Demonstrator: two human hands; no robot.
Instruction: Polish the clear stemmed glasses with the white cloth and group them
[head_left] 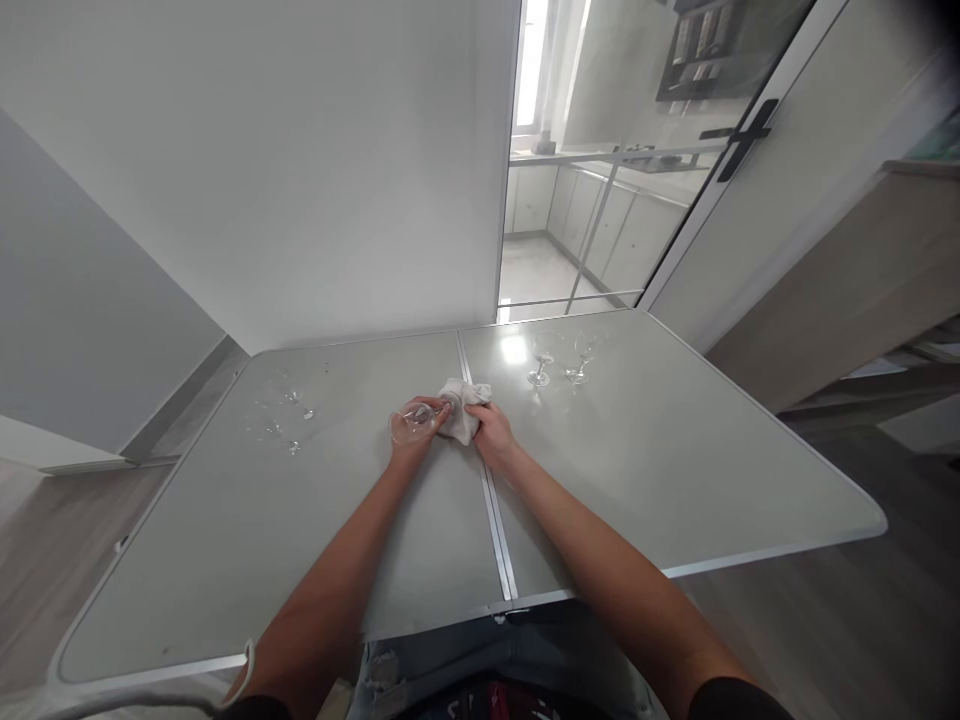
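Nearest, at 6 o'clock, the person's clothing is cut off by the lower edge, and the two dark sleeves show only as ends. A pale cord at 7 o'clock also runs out of sight, partly behind the left forearm.

Take the cloth as the clock's hub: one white, crumpled cloth, above the seam near the middle of the pale counter. At its 4 o'clock, the right hand has its fingers clamped on the cloth; some fingertips are hidden in the folds. At 8 o'clock, the left hand has its fingers closed around a clear glass, whose bowl faces away from the cloth. The stem points toward the cloth; the foot is hard to make out there.

Two stemmed glasses stand upright at 2 o'clock, side by side and apart. Two more clear glasses are at 9 o'clock; their bowls almost vanish against the counter, and whether they stand or lie I cannot tell. That makes five glasses, one cloth and two hands. At 1 o'clock, one glazed door is cut off at the top.
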